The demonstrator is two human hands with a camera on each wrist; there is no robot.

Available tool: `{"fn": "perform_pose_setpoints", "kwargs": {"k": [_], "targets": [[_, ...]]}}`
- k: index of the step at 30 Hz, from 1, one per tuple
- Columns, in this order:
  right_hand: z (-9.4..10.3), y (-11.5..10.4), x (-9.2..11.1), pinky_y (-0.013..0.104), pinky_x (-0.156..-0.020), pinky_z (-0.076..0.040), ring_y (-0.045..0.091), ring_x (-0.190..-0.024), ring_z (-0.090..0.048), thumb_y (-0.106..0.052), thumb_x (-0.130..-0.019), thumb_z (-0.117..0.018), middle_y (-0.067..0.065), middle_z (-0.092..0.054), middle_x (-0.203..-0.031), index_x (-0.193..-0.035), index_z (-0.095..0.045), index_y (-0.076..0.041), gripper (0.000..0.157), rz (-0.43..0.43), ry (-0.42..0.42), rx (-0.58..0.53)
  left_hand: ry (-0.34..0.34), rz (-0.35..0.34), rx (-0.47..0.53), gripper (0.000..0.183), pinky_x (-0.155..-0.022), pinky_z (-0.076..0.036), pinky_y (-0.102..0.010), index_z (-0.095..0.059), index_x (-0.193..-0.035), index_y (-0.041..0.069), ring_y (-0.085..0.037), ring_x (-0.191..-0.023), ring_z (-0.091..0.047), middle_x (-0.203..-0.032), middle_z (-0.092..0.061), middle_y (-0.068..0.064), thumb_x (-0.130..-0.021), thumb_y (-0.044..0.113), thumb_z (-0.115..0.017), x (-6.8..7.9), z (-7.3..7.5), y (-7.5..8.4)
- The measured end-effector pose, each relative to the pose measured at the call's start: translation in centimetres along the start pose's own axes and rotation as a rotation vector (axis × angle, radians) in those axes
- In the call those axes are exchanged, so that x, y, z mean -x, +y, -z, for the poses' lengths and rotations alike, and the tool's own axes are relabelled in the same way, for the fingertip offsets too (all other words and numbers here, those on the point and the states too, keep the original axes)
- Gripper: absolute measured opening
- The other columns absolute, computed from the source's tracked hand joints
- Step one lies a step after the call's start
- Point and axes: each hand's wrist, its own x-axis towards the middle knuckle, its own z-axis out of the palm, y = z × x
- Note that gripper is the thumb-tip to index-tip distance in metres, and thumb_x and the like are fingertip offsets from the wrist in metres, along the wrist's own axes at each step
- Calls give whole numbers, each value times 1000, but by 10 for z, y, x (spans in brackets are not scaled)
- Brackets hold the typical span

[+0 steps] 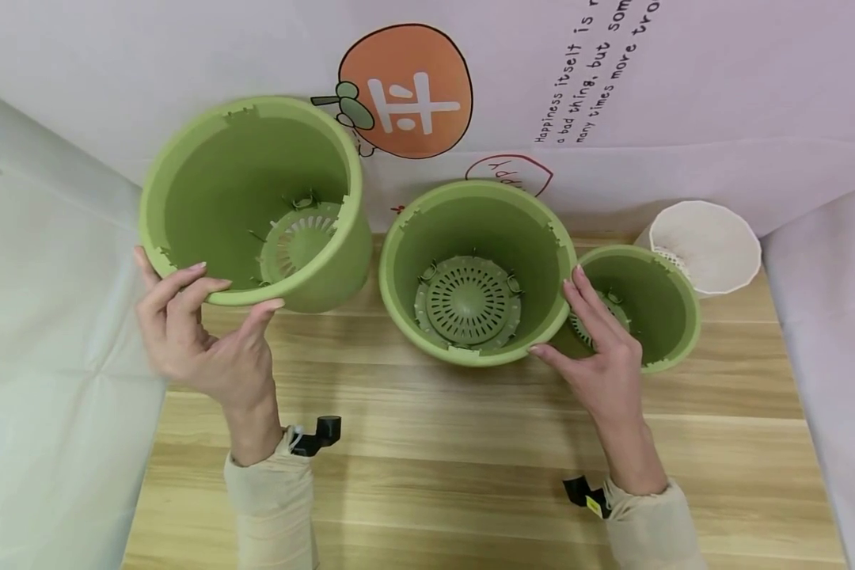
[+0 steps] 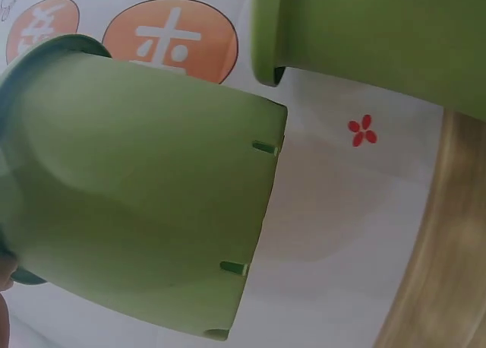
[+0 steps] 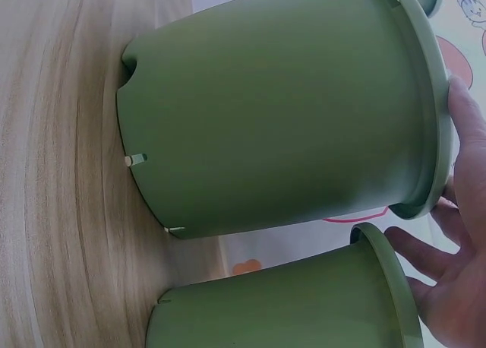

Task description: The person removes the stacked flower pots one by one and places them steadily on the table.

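Note:
A large green plastic plant pot (image 1: pixel 256 190) is tilted at the left, raised off the table. My left hand (image 1: pixel 210 348) pinches its near rim, fingers over the edge and thumb below; only fingertips show in the left wrist view. A medium green plant pot (image 1: pixel 473 356) stands upright on the table in the middle, with a slotted base inside. My right hand (image 1: pixel 606 368) touches its near right rim, thumb and fingers spread and fairly straight. A smaller green plant pot (image 1: pixel 659 317) stands beside it, partly behind that hand in the head view.
A white pot (image 1: pixel 712 245) stands at the far right, behind the smaller green one. The wooden table (image 1: pixel 456 459) backs onto a printed white sheet (image 1: pixel 271 47). More white sheeting hangs at the left (image 1: pixel 50 332) and right sides.

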Motion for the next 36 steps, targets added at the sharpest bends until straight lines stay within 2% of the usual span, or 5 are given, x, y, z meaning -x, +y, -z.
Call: {"fn": "perform_pose_setpoints", "kwargs": {"k": [11, 19, 23, 26, 36], "targets": [[1, 1, -1, 33, -112, -38, 29, -134, -49, -56, -71, -77, 5, -49, -149, -138, -58, -8, 85, 10, -1, 11, -39, 41, 34, 73, -117, -29, -53, -61, -67, -10, -20, -77, -59, -83, -59, -13, -58, 59, -84, 13, 3, -11], [1, 0, 0, 32, -112, -39, 29, -133, -50, -59, -72, -75, 5, -48, -149, -138, -58, -7, 85, 10, 0, 30, -24, -8, -37, 72, -115, -32, -55, -61, -66, -7, -22, -72, -60, -81, -61, -10, -59, 62, -82, 25, 3, -23], [1, 0, 0, 34, -112, -38, 29, -133, -49, -57, -72, -76, 6, -48, -149, -138, -58, -7, 85, 11, -2, 21, -1, -21, -74, 73, -114, -34, -56, -60, -66, -6, -35, -89, -65, -80, -61, -11, -60, 64, -80, 32, 4, -28], [1, 1, -1, 34, -112, -39, 29, -133, -49, -56, -72, -76, 6, -48, -149, -138, -58, -7, 85, 14, -3, 18, 1, -28, -87, 73, -113, -33, -57, -60, -67, -6, -48, -108, -61, -80, -61, -12, -61, 63, -80, 36, 5, -30], [2, 3, 0, 34, -112, -38, 29, -134, -49, -52, -70, -80, 5, -48, -149, -138, -58, -8, 84, 13, -5, 4, -15, -22, -122, 73, -113, -32, -58, -61, -69, -6, -48, -124, -53, -82, -62, -15, -63, 64, -79, 50, 8, -35]]}}
